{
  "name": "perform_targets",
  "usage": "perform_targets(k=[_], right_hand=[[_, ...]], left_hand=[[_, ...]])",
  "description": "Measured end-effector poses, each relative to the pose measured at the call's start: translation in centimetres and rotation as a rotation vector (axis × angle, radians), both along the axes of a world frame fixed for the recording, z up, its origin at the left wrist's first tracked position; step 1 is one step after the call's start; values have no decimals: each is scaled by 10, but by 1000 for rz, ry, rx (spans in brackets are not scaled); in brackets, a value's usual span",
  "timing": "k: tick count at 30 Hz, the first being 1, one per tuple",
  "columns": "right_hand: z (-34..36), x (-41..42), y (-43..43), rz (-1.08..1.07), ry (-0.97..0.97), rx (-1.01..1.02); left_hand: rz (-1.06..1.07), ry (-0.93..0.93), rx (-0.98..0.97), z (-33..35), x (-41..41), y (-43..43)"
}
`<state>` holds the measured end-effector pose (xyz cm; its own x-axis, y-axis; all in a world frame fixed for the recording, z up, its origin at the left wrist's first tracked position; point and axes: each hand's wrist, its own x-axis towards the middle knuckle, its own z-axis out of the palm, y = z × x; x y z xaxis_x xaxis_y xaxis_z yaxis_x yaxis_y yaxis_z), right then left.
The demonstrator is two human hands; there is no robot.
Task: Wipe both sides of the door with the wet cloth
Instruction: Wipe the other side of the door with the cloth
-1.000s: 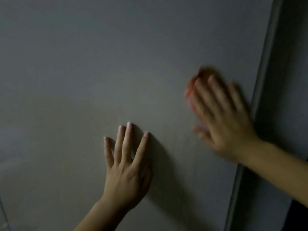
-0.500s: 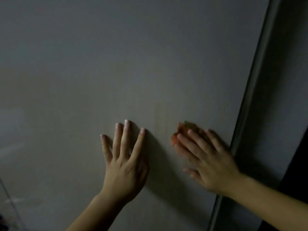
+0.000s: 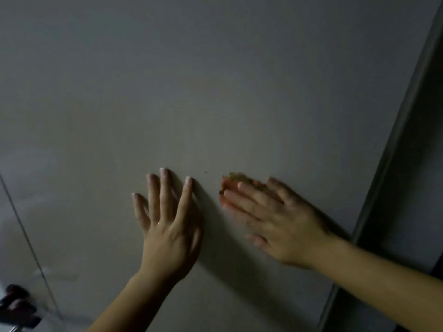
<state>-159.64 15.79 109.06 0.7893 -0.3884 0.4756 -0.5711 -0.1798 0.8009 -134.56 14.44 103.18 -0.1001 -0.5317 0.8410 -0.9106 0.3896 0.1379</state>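
Observation:
A plain grey door fills most of the dim view. My left hand lies flat on it with fingers spread and straight. My right hand presses a small orange cloth against the door with straight fingers. Only the cloth's edge shows beyond the fingertips; the rest is hidden under the hand. The two hands are a short gap apart, and the right one is blurred.
The door's right edge and a dark frame run diagonally down the right side. A thin seam crosses the lower left, with dark blurred objects in the bottom left corner.
My right hand with the cloth came down the door from the upper right, then slid left toward my left hand. My left hand stayed flat in place.

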Motion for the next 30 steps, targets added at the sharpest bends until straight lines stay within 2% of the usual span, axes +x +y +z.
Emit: perform_targets(k=[4, 5, 6, 9, 11, 12, 16, 17, 19, 22, 23, 25, 28, 30], right_hand=[[68, 18, -8, -38, -449, -117], [67, 26, -9, -46, -493, -133], [54, 33, -9, -39, -442, -134], [-10, 45, -6, -30, -70, -10], [-11, 47, -4, -44, -13, -1], [3, 52, -6, -40, -60, -26], [72, 79, -16, -28, -476, -105], [74, 87, -18, -31, -515, -115], [49, 99, -20, -43, -386, -99], [1, 105, -16, -63, -26, -11], [4, 106, -17, -57, 3, -17], [35, 114, -21, -28, -118, -72], [89, 129, -28, -33, -457, -133], [87, 144, -29, -34, -505, -132]], left_hand=[[-3, 9, -5, 2, 13, 0], [13, 42, 1, 5, 20, -2], [29, 84, 12, 8, 29, -5], [44, 139, 48, 15, 56, -11], [37, 95, 50, 14, 68, -13], [37, 69, 48, 14, 72, -13], [30, 5, 34, 16, 82, -10], [35, 16, 35, 18, 86, -10], [60, 63, 50, 21, 96, -13], [80, 65, 91, 24, 114, -18], [71, 50, 96, 24, 117, -19], [51, 36, 85, 22, 121, -20], [39, 68, 61, 23, 129, -20], [38, 145, 65, 28, 141, -24]])
